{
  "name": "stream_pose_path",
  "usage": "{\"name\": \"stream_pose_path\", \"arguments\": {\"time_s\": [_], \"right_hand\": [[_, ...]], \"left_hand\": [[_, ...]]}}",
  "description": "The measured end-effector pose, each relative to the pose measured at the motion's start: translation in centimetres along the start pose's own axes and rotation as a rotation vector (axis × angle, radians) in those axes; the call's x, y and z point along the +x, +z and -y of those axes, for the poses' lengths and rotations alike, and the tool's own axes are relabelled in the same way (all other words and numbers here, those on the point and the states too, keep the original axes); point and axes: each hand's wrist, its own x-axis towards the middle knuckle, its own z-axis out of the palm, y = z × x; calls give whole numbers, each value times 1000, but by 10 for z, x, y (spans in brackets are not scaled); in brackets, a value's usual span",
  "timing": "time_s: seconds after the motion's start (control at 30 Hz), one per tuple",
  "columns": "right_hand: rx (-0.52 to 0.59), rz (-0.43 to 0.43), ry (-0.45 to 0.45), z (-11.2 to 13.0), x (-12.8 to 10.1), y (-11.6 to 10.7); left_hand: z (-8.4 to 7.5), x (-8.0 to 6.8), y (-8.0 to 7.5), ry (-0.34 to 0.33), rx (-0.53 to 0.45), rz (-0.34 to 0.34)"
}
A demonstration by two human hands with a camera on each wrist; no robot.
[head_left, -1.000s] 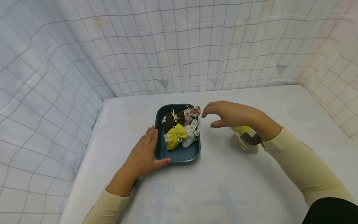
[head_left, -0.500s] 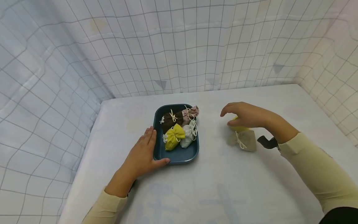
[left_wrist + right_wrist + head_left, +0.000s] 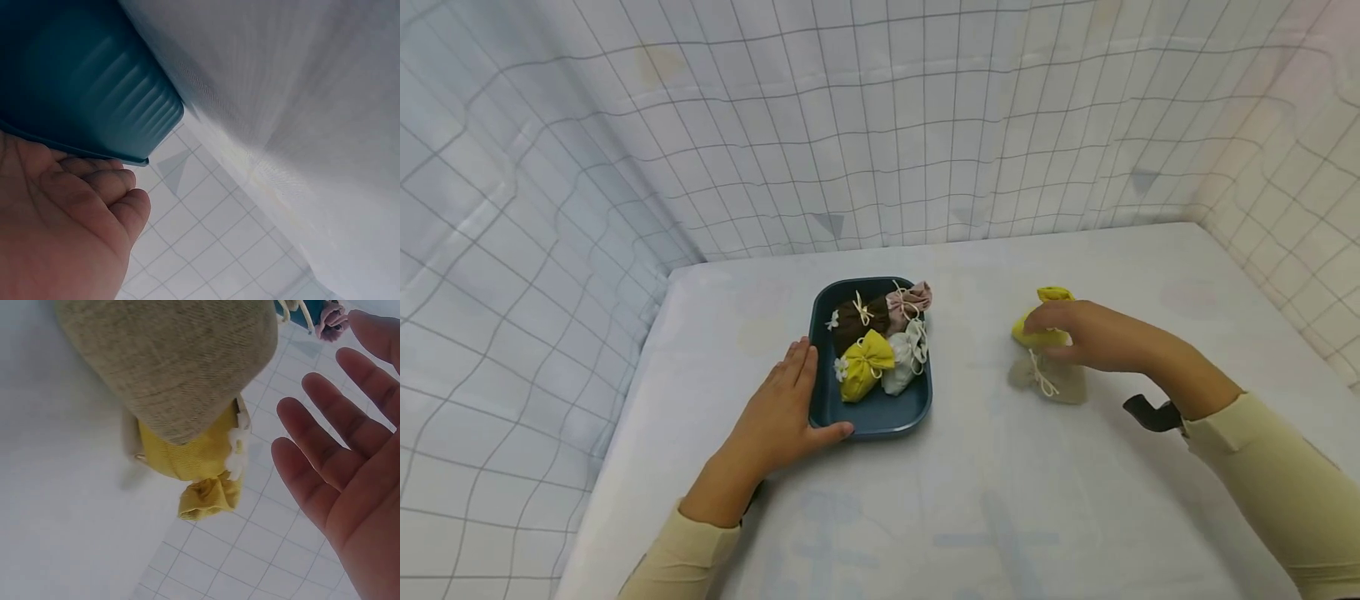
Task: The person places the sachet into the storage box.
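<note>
The person's left hand (image 3: 778,412) lies flat on the table (image 3: 1000,500) against the near left corner of a dark blue tray (image 3: 880,414), fingers straight along its side and the thumb resting along its front rim; the left wrist view shows the palm just under the tray's ribbed wall, holding nothing. In the tray sit four little drawstring pouches: a brown pouch (image 3: 857,317) and a pink pouch (image 3: 910,300) at the back, a yellow pouch (image 3: 863,367) and a white pouch (image 3: 904,362) in front of them, all packed close together. Well to the right of the tray, out on the table, the right hand (image 3: 1093,337) hovers over two more pouches, a second yellow pouch (image 3: 1045,312) and a beige pouch (image 3: 1051,379) lying just in front of it, the two touching. From the right wrist view the fingers (image 3: 325,456) are spread and straight, palm open beside the pouches, with nothing gripped; whether the fingertips touch the yellow one I cannot tell. Pale checked cloth (image 3: 880,125) hangs behind and to both sides of the table.
</note>
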Motion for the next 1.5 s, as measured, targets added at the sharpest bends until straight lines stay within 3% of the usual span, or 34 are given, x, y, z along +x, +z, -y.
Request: {"name": "stream_pose_path", "arguments": {"time_s": [0.27, 0.5, 0.93, 1.3, 1.5], "right_hand": [[-5, -7, -14, -6, -12, 18], [-12, 0, 25, -11, -15, 28], [10, -64, 16, -25, -20, 41], [-23, -60, 42, -26, -21, 45], [-77, -85, -11, -23, -21, 43]], "left_hand": [[1, -1, -1, -3, -12, -5], [2, -2, 1, -6, -15, -5], [3, 0, 1, -3, -16, -12], [1, 0, 2, 1, -24, -12], [1, 0, 2, 0, -22, -12]]}}
